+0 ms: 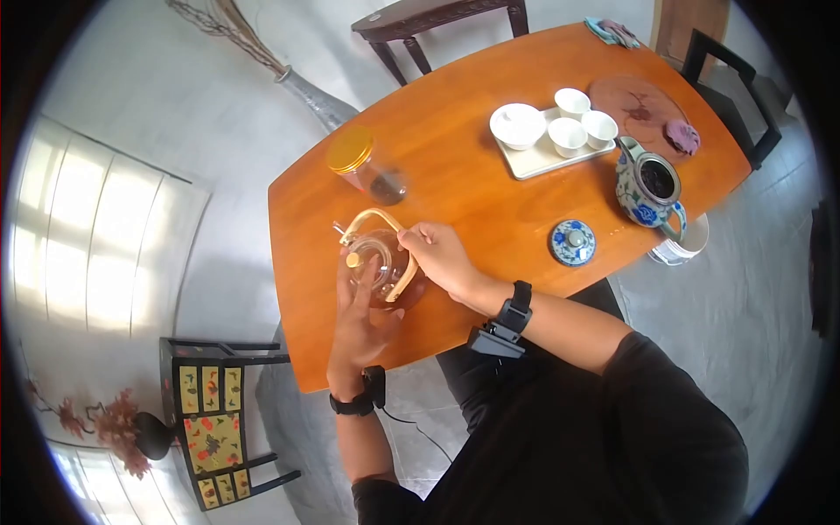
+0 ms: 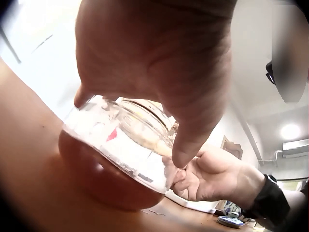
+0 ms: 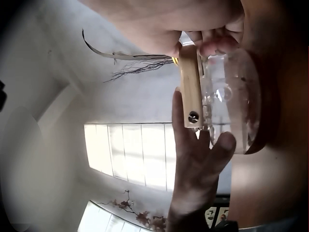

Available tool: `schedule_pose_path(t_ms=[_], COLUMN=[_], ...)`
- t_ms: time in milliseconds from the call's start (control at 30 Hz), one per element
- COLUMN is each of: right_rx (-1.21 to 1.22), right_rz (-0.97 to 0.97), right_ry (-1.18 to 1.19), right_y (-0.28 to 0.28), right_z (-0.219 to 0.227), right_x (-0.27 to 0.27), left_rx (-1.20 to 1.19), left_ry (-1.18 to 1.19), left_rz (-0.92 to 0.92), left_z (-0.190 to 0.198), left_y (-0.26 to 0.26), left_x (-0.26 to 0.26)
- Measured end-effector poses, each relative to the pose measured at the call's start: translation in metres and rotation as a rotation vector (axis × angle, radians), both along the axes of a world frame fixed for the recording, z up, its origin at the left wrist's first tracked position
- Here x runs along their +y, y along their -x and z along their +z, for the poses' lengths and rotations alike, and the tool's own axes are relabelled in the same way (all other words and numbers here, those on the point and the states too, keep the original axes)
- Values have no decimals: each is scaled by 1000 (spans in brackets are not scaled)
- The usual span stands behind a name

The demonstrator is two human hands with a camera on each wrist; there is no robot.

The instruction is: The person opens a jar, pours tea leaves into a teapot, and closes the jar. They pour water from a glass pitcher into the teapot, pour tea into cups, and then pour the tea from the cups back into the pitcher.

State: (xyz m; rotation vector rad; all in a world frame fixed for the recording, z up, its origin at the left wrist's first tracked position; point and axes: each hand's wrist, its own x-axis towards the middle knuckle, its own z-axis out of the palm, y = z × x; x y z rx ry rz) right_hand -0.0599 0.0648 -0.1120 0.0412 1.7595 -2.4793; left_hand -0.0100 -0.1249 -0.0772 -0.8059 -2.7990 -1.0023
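Observation:
A glass teapot (image 1: 401,254) holding reddish-brown liquid stands near the table's left end. My right hand (image 1: 442,261) grips its wooden handle (image 3: 191,87), thumb and fingertips at the bar. Reaching over the lid from the near side, my left hand (image 1: 357,328) has its fingers mostly straight, beside the lid knob (image 1: 353,260). In the left wrist view, the left hand (image 2: 154,63) spans the top of the teapot (image 2: 111,181), partly hiding the lid. The right wrist view shows the left thumb beside the glass wall.
Behind the teapot is a yellow-lidded jar (image 1: 350,150). White cups and a lidded bowl sit on a tray (image 1: 547,166). To the right are a blue-and-white teapot (image 1: 643,213), uncovered, its lid (image 1: 573,243) on the table, a round brown mat (image 1: 626,96) and cloths (image 1: 612,33).

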Motion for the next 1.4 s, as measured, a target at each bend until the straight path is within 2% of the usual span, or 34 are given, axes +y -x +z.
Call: schedule_pose_path(t_ms=[67, 133, 200, 233, 300, 333, 367, 400, 467, 500, 633, 767, 833, 967, 1033, 1133, 1233, 1400], right_rx=[31, 149, 198, 250, 459, 491, 647, 649, 459, 427, 409, 468, 461, 696, 587, 506, 458, 450], right_rz=[-33, -87, -119, -143, -216, -270, -422, -417, -345, -294, -247, -270, -265, -575, -655, -570, -511, -511], right_ry=[-25, -325, -356, -392, -655, -833, -1008, -1014, -1398, -1491, -1534, -1478, -1437, -1329, -1397, -1573, -1634, -1618], right_y=[5, 3, -12, -24, -55, -69, -75, -79, -86, -85, -76, -75, -76, -81, -80, -75, -69, -65], right_z=[-20, -25, -20, -15, 3, 8, 6, 9, 18, 17, -19, -20, -9, 57, 76, 82, 66, 61], right_x=[6, 20, 42, 58, 104, 127, 146, 160, 185, 193, 202, 209, 218, 268, 298, 330, 339, 336], left_rx=[42, 44, 265, 263, 422, 418, 399, 379, 359, 323, 198, 68, 31, -3, 5, 14, 21, 5], left_ry=[-67, -92, -5, -3, -4, -6, -88, -172, -180, -163, -116, -131, -136, -142, -135, -135, -125, -103], left_rz=[46, 58, 301, 297, 347, 354, 272, 186, 124, 73, -83, -173, -192, -167, -201, -241, -278, -304], left_z=[-4, -8, -5, -2, 10, 13, 15, 14, 7, 4, -7, -21, -27, -28, -24, -20, -17, -13], left_y=[-2, -8, -19, -24, -41, -48, -52, -54, -53, -51, -53, -62, -64, -64, -61, -57, -54, -50], left_x=[4, 10, 27, 38, 68, 84, 100, 113, 133, 147, 189, 205, 206, 207, 210, 218, 227, 234])
